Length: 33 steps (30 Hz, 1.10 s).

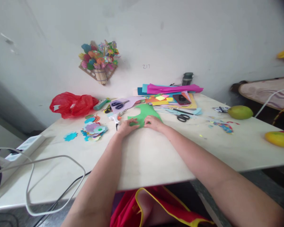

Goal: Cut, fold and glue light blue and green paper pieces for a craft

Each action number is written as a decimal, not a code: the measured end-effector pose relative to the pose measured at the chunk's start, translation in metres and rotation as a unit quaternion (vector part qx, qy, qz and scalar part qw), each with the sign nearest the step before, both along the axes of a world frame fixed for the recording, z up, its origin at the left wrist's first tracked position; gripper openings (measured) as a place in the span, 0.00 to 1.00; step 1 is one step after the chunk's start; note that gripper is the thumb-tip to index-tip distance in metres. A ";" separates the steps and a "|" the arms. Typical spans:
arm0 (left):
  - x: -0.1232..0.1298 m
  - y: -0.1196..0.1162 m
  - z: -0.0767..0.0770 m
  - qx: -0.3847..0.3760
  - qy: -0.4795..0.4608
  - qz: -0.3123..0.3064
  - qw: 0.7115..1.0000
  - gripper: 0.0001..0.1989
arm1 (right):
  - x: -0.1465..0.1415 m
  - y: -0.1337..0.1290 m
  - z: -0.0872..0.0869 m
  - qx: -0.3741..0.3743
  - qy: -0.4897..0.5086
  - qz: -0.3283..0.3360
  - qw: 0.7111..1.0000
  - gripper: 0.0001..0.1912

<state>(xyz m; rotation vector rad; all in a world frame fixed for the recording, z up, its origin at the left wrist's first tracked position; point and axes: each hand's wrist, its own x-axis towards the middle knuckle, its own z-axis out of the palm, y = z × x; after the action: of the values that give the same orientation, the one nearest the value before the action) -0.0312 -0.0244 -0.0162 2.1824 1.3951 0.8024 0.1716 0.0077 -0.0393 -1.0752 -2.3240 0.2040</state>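
Observation:
A green sheet with a curved cut-out edge (147,111) lies on the table, under both hands. My left hand (129,126) is at its lower left part, thumb and fingers closed on the near edge. Close beside it, my right hand (153,122) pinches the near edge of the same sheet with bent fingers. A white glue gun (115,118) lies just left of my left hand. Black-handled scissors (183,117) rest to the right of my right hand. Purple-handled scissors (118,104) sit on a lilac sheet behind.
Flower-shaped paper cut-outs (94,129) and a red plastic bag (72,104) are on the left. Behind are colored papers (161,99), a phone (181,99) and a dark cup (187,78). Mangoes (240,112) are right; cables (56,156) hang at the left front.

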 end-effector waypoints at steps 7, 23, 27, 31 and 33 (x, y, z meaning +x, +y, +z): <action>0.016 -0.009 -0.001 0.100 0.234 0.129 0.958 0.35 | -0.003 0.000 0.000 0.003 0.005 -0.016 1.000 0.04; 0.000 0.005 -0.004 0.040 0.078 0.019 0.996 0.15 | 0.000 -0.005 0.006 -0.010 0.014 -0.053 0.998 0.04; -0.002 0.010 -0.008 0.023 -0.009 0.046 0.999 0.07 | -0.008 -0.028 0.020 0.083 -0.025 -0.072 0.994 0.05; -0.006 0.016 -0.008 0.009 -0.042 0.072 0.996 0.11 | -0.041 -0.075 0.024 0.106 -0.071 0.077 0.989 0.12; -0.010 0.019 -0.009 0.009 -0.055 0.069 0.996 0.12 | -0.058 -0.097 0.020 0.062 -0.099 0.093 0.989 0.20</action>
<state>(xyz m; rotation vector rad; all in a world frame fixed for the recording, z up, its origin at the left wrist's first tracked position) -0.0416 -0.0058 -0.0253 2.0385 1.4993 0.9730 0.1133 -0.0896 -0.0189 -0.8502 -2.5789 0.0224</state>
